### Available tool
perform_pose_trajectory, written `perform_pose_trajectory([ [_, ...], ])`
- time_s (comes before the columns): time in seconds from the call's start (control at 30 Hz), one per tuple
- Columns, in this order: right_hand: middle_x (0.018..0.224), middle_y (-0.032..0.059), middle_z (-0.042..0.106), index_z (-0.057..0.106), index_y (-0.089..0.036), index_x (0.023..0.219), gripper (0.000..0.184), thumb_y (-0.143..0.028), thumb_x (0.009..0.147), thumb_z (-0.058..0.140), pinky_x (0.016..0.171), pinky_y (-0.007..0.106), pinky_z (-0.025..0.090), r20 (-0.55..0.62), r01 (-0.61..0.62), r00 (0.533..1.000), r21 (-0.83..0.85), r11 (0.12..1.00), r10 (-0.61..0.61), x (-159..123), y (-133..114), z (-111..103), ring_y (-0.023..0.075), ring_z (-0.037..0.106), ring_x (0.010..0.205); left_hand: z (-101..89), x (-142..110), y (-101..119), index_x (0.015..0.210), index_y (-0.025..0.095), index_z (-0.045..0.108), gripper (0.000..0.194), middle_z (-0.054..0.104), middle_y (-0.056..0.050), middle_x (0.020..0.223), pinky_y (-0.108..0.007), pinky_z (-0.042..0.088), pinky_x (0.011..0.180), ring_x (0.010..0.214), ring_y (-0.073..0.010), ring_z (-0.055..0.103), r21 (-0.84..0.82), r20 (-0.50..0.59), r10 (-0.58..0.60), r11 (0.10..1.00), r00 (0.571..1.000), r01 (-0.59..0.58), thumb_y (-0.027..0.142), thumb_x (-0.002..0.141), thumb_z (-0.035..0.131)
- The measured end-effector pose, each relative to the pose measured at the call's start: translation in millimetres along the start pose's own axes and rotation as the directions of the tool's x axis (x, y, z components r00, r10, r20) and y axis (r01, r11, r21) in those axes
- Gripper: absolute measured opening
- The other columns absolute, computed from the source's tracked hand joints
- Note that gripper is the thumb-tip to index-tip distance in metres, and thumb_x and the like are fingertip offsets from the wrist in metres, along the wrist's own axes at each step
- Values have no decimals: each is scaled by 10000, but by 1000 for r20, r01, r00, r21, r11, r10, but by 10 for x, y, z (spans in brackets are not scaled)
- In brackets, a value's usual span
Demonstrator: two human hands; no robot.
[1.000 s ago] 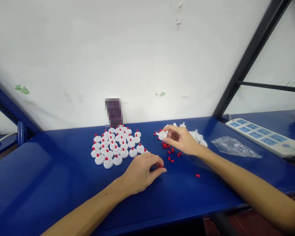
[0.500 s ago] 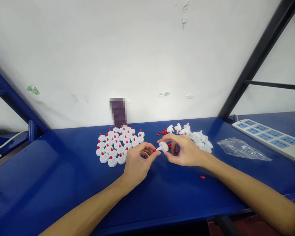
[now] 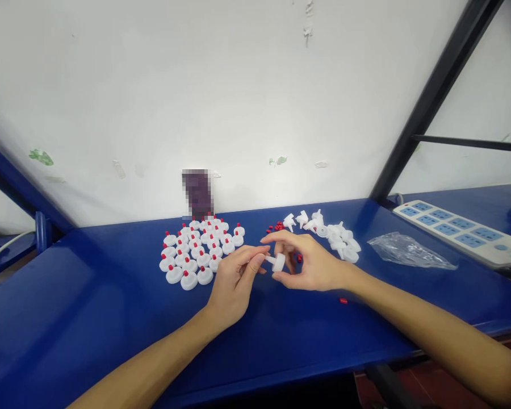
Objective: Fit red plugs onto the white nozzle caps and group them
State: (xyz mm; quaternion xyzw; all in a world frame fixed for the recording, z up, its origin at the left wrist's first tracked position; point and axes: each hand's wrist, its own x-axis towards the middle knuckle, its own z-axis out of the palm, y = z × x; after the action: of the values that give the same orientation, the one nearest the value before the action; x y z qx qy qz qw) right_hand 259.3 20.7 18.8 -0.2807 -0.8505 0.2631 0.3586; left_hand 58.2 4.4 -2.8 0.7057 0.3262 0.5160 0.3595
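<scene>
My right hand (image 3: 310, 264) pinches a small white cap (image 3: 278, 262) above the blue table (image 3: 89, 318), its nozzle pointing left. My left hand (image 3: 236, 278) meets it with fingers pinched at the nozzle tip; the small red plug it held is hidden by the fingertips. Behind my left hand lies a cluster of finished white caps with red tips (image 3: 198, 250). Plain white caps (image 3: 332, 233) lie in a loose heap behind my right hand, with loose red plugs (image 3: 276, 227) beside them.
A single red plug (image 3: 343, 300) lies on the table under my right wrist. A crumpled clear plastic bag (image 3: 409, 253) and a white power strip (image 3: 455, 230) sit at the right. A black diagonal frame bar (image 3: 426, 108) rises there; a white wall stands behind.
My left hand picked a red plug off the table and rose to meet the white cap that my right hand brought toward the middle. The two hands are now joined at the cap's nozzle.
</scene>
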Motion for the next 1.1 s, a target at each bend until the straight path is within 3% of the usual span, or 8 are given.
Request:
perform_pose_trajectory([
  [0.13, 794, -50, 567, 406, -249, 1385, 667, -154, 764, 631, 498, 207, 423, 109, 11, 994, -40, 999, -6, 2, -39, 35, 85, 500, 538, 41, -11, -20, 1023, 189, 727, 175, 725, -49, 950, -250, 584, 695, 747, -150, 683, -87, 28, -44, 995, 999, 46, 272, 936, 600],
  [0.33, 752, -55, 641, 377, -230, 1425, 754, -144, 694, 536, 525, 237, 396, 170, 65, 985, -205, 977, -30, -9, -67, 52, 110, 509, 517, 88, -8, -14, 904, 155, 650, 160, 761, -48, 819, -237, 573, 638, 722, -164, 699, -284, 67, -262, 920, 963, 270, 297, 857, 706],
  [0.53, 711, -41, 665, 358, -186, 1452, 771, -190, 692, 487, 549, 272, 378, 138, 175, 982, -407, 896, -129, -39, -21, 89, 143, 529, 535, 66, 1, -25, 889, 148, 650, 197, 745, -50, 836, -243, 557, 654, 750, -166, 685, -211, 124, -277, 931, 953, 298, 343, 880, 682],
  [0.63, 720, -27, 678, 351, -155, 1452, 772, -191, 689, 465, 571, 290, 381, 138, 246, 969, -457, 854, -206, -54, -9, 113, 153, 536, 541, 42, -8, -44, 958, 149, 661, 228, 722, -51, 847, -259, 538, 666, 759, -171, 673, -61, 182, -222, 970, 958, 236, 364, 948, 586],
  [0.7, 692, -29, 670, 369, -140, 1438, 760, -195, 685, 457, 567, 291, 376, 136, 262, 965, -462, 847, -224, -59, -10, 122, 151, 525, 522, 29, -26, -48, 895, 154, 646, 279, 687, -36, 784, -269, 503, 656, 698, -159, 634, 108, 234, -136, 988, 963, 113, 350, 1002, 479],
  [0.87, 639, -43, 640, 424, -154, 1413, 756, -193, 659, 447, 527, 266, 346, 160, 237, 969, -409, 881, -186, -48, -42, 125, 150, 523, 520, 8, -59, -40, 846, 166, 580, 337, 636, -44, 802, -313, 452, 705, 717, -172, 578, 356, 316, 68, 916, 946, -185, 248, 1031, 310],
  [0.97, 727, -20, 687, 460, -170, 1385, 720, -199, 665, 465, 524, 260, 340, 156, 204, 976, -383, 901, -154, -41, -65, 131, 146, 541, 541, -5, -62, -32, 892, 163, 572, 264, 633, -70, 856, -346, 454, 720, 772, -206, 578, 439, 342, 84, 866, 936, -238, 250, 983, 339],
  [1.1, 857, 1, 724, 471, -189, 1351, 643, -193, 709, 502, 555, 257, 357, 141, 151, 984, -375, 914, -105, -41, -71, 165, 144, 586, 599, -7, -68, -12, 830, 167, 545, 260, 608, -77, 788, -357, 433, 636, 707, -238, 554, 543, 360, 84, 791, 929, -282, 420, 844, 487],
])
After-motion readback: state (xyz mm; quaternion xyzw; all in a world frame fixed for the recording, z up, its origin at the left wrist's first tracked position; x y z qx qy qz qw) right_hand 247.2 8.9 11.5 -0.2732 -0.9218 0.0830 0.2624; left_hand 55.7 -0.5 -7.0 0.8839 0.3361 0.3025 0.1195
